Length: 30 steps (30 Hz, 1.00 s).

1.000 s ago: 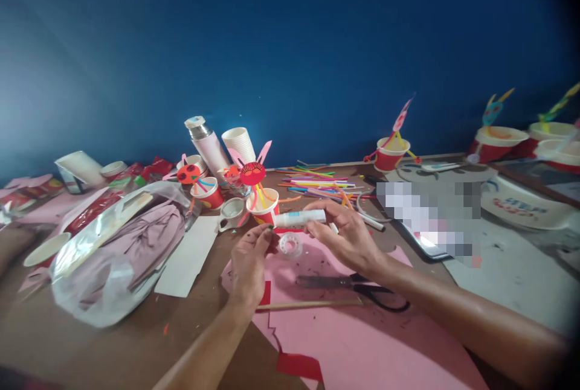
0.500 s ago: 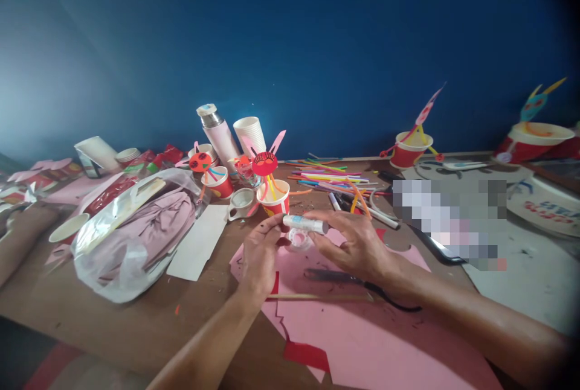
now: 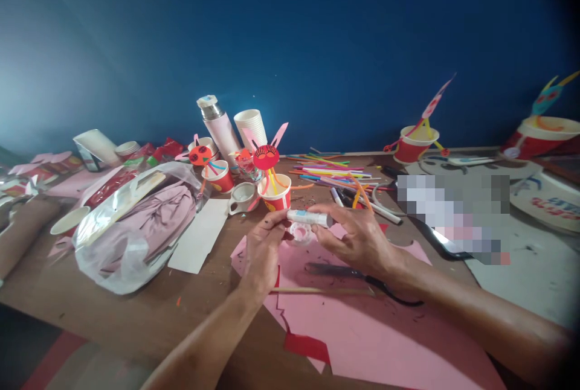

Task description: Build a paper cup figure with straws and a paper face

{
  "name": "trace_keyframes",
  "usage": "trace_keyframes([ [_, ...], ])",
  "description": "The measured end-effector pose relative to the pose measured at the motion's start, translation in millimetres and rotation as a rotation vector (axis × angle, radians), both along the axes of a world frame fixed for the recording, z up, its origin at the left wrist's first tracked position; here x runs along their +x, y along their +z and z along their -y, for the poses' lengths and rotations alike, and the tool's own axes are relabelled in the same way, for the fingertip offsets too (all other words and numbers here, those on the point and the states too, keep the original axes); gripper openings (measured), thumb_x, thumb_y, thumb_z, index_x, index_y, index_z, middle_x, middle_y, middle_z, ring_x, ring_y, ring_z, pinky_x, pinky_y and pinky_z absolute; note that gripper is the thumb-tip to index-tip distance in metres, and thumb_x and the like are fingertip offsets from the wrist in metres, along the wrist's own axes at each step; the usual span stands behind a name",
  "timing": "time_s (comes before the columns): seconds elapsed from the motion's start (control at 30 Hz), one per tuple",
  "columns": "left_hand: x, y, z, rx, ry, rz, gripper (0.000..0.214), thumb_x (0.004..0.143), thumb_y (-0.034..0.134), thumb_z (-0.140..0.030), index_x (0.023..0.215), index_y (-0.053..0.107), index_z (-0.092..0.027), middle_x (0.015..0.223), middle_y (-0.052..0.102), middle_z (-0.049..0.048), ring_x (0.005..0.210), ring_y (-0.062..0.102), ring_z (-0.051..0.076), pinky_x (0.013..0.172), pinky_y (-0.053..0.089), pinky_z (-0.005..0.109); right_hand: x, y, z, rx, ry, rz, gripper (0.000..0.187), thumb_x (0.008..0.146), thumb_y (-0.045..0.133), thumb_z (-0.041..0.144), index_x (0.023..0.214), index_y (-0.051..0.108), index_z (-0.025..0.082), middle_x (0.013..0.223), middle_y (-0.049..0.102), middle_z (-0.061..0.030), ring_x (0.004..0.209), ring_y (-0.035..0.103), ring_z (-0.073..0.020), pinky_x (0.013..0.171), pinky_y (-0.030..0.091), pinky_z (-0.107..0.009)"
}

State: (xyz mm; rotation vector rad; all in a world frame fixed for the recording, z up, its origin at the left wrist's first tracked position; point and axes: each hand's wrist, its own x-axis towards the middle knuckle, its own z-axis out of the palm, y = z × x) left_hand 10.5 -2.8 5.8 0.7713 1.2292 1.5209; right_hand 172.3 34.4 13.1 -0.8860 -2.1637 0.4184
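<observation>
Between my two hands is a small white tube with a pale blue label, which looks like a glue stick (image 3: pixel 309 217). My left hand (image 3: pixel 263 245) is closed with its fingertips at the tube's left end. Around the right end, the fingers of my right hand (image 3: pixel 357 236) are closed. Just below the tube, close to both thumbs, is a white ring-shaped piece with a scalloped edge (image 3: pixel 299 233); I cannot tell which hand bears it. Beneath them, dark-handled scissors (image 3: pixel 335 270) and a thin wooden stick (image 3: pixel 321 290) lie on a pink sheet (image 3: pixel 385 335).
Behind my hands stands a red paper cup (image 3: pixel 276 200) with a rabbit-eared paper figure. A white mug (image 3: pixel 243 198), coloured sticks (image 3: pixel 335 172) and a plastic bag (image 3: pixel 136 227) lie around. A phone (image 3: pixel 446 245) is at right. Another person's hand (image 3: pixel 34 215) is at far left.
The view has shifted slightly. My hands keep the white tube and the ring-shaped piece together in nearly the same pose.
</observation>
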Motion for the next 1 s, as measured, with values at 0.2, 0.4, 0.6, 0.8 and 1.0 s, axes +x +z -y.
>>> trace_keyframes([
  [0.2,1.1,-0.4,0.4,-0.057,-0.031,0.089,0.025,0.062,0.058,-0.010,0.084,0.069,-0.016,0.073,0.063,0.0025,0.063,0.054,0.011,0.062,0.043,0.023,0.8,0.0,-0.9,-0.035,0.017,0.004,0.030,0.083,0.047,0.033,0.106,0.058,0.019,0.086,0.068,-0.0065,0.068,0.061,-0.0169,0.062,0.044,-0.028],
  [0.4,-0.8,-5.4,-1.6,-0.062,-0.122,0.244,0.028,0.059,0.060,-0.008,0.084,0.069,-0.017,0.079,0.064,0.0028,0.072,0.056,0.012,0.066,0.042,0.023,1.4,-1.7,-1.6,-0.016,0.011,0.017,0.030,0.083,0.047,0.034,0.105,0.059,0.017,0.083,0.068,-0.0065,0.063,0.061,-0.0149,0.056,0.043,-0.025],
  [0.6,-1.6,-8.6,-3.5,-0.098,-0.132,0.351,0.034,0.056,0.059,-0.004,0.087,0.067,-0.016,0.083,0.063,0.0030,0.077,0.055,0.013,0.066,0.039,0.023,2.0,-2.7,-2.9,0.012,0.003,0.006,0.028,0.081,0.049,0.028,0.105,0.059,0.019,0.084,0.069,-0.0044,0.060,0.062,-0.0128,0.055,0.043,-0.023],
  [0.8,1.0,-6.4,-2.1,-0.095,-0.169,0.354,0.028,0.060,0.059,-0.005,0.085,0.068,-0.014,0.079,0.065,0.0035,0.072,0.055,0.012,0.069,0.041,0.024,-3.3,-4.8,2.7,-0.033,0.064,-0.011,0.027,0.077,0.050,0.021,0.103,0.060,0.019,0.089,0.070,-0.0025,0.059,0.062,-0.0109,0.054,0.043,-0.020],
  [1.0,-9.6,-8.2,-6.6,-0.047,-0.165,0.403,0.036,0.060,0.056,-0.002,0.093,0.067,-0.013,0.088,0.065,0.0051,0.069,0.055,0.010,0.065,0.043,0.023,0.0,13.6,6.7,-0.051,0.083,-0.104,0.024,0.076,0.054,0.022,0.099,0.061,0.019,0.088,0.069,-0.0015,0.057,0.057,-0.0083,0.055,0.042,-0.020],
])
